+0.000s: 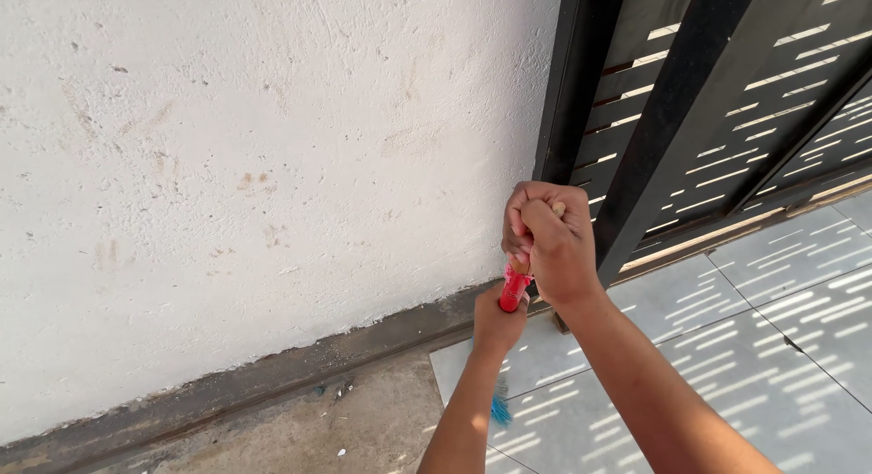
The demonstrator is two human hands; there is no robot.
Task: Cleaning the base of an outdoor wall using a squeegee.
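Broom (513,291) stands nearly upright between both hands, near the corner where the white wall (254,165) meets the black slatted gate (727,102). Its red handle shows only between the two fists; blue bristles (500,409) peek out low beside the left forearm, over the tiled floor (781,329). The right hand (549,242) caps the handle's top, fingers wrapped tight, the arm reaching up from the lower right. The left hand (498,324) grips just below it, fingers closed round the handle, forearm rising from the bottom edge.
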